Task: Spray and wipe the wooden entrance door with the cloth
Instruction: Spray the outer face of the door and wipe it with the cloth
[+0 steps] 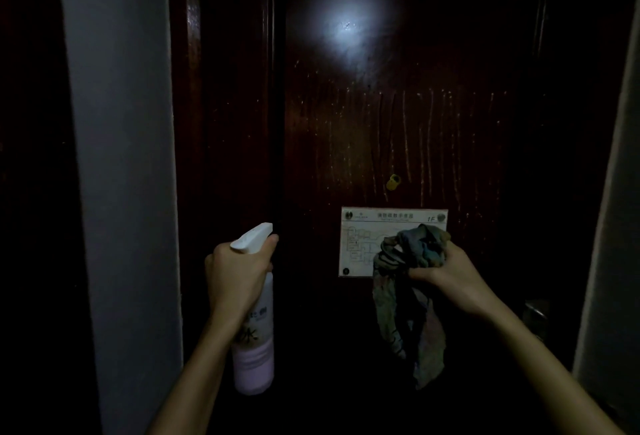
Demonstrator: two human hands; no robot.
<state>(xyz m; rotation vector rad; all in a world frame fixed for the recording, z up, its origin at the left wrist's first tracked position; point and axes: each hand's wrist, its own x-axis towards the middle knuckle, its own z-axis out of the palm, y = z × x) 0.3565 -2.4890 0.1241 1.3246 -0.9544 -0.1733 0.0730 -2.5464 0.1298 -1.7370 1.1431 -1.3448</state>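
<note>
A dark wooden door (pixel 398 130) fills the middle of the view, with wet streaks running down its panel and a bright light spot high up. My left hand (pixel 239 275) grips a white and pink spray bottle (pixel 254 358) upright, a finger on the trigger, its nozzle pointing toward the door. My right hand (pixel 446 272) holds a bunched, faded multicoloured cloth (pixel 412 299) that hangs down in front of the door, just below a white floor-plan sign (pixel 363 237).
A small yellow peephole cover (pixel 393 182) sits above the sign. A metal door handle (pixel 535 313) shows dimly at the right. Pale wall edges (pixel 121 157) frame the door on the left and on the right (pixel 613 261). The scene is very dark.
</note>
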